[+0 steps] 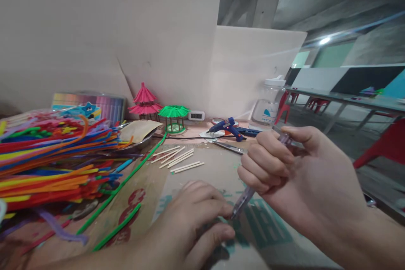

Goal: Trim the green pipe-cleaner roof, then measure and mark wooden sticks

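My right hand (284, 173) is closed around a clear pen (243, 200), its tip pointing down at the cardboard sheet (202, 177) on the table. My left hand (196, 219) lies low in front with the fingers curled and thumb pressed in, right beside the pen's tip; what it pinches is hidden. Two green pipe cleaners (126, 179) lie on the cardboard to the left of my left hand. Several thin wooden sticks (179, 158) lie farther back.
A big heap of coloured pipe cleaners (47, 160) fills the left. Behind stand a marker box (95, 105), a pink pavilion model (144, 103), a green pavilion model (174, 118), a blue glue gun (226, 128), scissors (229, 147) and a plastic bottle (268, 105). Red chairs (384, 145) and another table (341, 99) are at right.
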`<state>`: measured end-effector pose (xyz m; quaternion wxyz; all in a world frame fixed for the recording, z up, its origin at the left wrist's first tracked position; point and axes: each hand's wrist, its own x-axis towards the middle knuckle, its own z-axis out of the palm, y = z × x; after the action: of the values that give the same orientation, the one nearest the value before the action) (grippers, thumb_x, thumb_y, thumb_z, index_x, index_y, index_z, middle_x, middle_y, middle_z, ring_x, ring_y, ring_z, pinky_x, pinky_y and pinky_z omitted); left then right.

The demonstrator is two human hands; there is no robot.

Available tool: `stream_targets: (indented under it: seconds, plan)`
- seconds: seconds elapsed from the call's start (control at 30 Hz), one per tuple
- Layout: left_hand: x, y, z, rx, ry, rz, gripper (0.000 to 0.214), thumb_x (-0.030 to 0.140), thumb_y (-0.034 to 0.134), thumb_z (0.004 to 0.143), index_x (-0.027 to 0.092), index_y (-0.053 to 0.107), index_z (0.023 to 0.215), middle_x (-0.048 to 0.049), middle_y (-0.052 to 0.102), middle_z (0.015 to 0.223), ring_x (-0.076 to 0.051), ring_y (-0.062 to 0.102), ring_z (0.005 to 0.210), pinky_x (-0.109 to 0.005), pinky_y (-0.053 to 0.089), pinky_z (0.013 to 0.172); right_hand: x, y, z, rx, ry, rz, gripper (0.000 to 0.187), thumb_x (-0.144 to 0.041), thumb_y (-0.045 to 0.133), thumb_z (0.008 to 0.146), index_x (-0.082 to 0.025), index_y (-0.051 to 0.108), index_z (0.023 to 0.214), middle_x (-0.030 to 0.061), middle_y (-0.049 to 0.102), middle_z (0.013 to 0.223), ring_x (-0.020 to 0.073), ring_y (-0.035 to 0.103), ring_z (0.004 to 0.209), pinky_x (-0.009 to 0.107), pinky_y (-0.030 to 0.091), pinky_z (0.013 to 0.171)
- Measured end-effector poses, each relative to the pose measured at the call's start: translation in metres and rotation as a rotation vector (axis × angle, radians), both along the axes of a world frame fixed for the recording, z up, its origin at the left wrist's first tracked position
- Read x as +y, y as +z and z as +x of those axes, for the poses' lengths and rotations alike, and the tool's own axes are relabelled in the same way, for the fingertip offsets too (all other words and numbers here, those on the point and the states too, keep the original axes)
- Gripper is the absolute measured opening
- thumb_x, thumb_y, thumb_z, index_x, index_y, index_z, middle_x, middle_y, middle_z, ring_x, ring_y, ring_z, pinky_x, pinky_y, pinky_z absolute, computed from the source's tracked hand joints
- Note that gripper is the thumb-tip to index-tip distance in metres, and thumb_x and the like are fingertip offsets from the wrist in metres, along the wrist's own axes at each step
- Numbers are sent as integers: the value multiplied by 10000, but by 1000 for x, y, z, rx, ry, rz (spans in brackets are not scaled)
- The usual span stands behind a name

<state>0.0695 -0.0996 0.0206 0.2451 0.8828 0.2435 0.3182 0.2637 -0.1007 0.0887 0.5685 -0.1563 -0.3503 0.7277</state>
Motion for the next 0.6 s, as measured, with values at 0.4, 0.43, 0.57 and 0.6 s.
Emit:
stream_targets:
  seconds: [0.4,0.43,0.57,0.6]
  plan:
    - [1,3,-2,-154,155,-41,175,284,552,968,201,564,814,-11,628,828,-155,565,793,-257,453,738,21,24,-30,-85,32,-20,376,-327,426,796,-230,185,524,-71,142,458,87,112,406,242,171,383]
    - [1,2,-2,-165,170,-63,211,294,525,979,200,552,793,-15,630,835,-158,566,793,-262,454,736,25,26,-32,-95,24,-28,381,-332,417,811,-233,184,526,-72,141,458,87,105,408,240,165,379]
    - [4,-1,-3,-209,176,-61,175,279,497,986,201,565,844,-17,645,897,-164,571,830,-279,453,778,35,30,-33,-106,-6,-22,408,-328,409,861,-237,178,537,-79,147,458,81,77,406,234,147,361]
    - [4,-2,-3,-214,169,-46,146,268,504,984,202,573,873,-13,642,903,-163,571,842,-278,450,789,36,30,-32,-99,-22,-19,417,-326,406,874,-236,173,541,-79,150,458,79,74,403,233,147,359]
